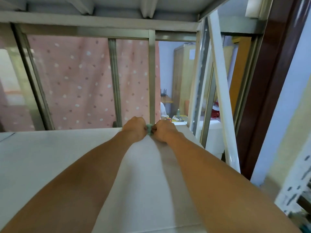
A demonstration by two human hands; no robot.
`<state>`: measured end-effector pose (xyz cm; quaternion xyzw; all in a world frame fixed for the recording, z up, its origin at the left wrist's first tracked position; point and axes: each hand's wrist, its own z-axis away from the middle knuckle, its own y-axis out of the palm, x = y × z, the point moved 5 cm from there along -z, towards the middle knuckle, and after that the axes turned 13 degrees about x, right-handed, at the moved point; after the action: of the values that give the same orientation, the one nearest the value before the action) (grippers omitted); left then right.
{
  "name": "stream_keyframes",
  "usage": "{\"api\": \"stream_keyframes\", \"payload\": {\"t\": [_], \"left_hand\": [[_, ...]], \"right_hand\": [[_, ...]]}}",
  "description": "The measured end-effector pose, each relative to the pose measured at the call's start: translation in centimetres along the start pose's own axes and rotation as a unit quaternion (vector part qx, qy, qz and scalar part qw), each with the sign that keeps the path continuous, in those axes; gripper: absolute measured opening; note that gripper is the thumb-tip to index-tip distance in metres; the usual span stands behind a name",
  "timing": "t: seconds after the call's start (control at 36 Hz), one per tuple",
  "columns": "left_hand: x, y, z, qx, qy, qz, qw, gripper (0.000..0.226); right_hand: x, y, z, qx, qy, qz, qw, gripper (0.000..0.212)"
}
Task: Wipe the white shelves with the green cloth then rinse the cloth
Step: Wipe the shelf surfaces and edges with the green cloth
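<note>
No text, label, brand or number is legible. A pale paper sheet [192, 54] on the far wooden wardrobe [181, 78] is too blurred to read.

Green cloth [149, 130] mostly hidden between hands.

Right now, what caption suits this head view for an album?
Left hand and right hand grip a green cloth at the far edge of the white shelf, before a pink spotted curtain.
</note>
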<state>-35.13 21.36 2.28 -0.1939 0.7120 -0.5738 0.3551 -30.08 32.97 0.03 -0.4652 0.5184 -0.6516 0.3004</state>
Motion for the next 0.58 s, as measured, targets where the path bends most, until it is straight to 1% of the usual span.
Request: {"api": "stream_keyframes", "payload": {"t": [0.14, 0.28, 0.5, 0.58], "left_hand": [[0.0, 0.3, 2.4, 0.000, -0.008, 0.012, 1.000, 0.020], [-0.9, 0.5, 5.3, -0.002, -0.004, 0.021, 1.000, 0.017], [-2.6, 0.8, 11.5, -0.015, -0.034, 0.017, 0.999, 0.023], [-3.2, 0.9, 13.7, -0.021, -0.045, 0.034, 0.998, 0.031]], "right_hand": [[0.0, 0.3, 2.8, 0.005, -0.010, -0.004, 1.000, 0.027], [-0.1, 0.5, 5.8, -0.006, -0.024, -0.010, 1.000, 0.025], [0.1, 1.1, 11.2, -0.019, -0.034, 0.020, 0.999, 0.027], [0.1, 1.2, 13.3, -0.018, -0.035, 0.028, 0.999, 0.028]]}}
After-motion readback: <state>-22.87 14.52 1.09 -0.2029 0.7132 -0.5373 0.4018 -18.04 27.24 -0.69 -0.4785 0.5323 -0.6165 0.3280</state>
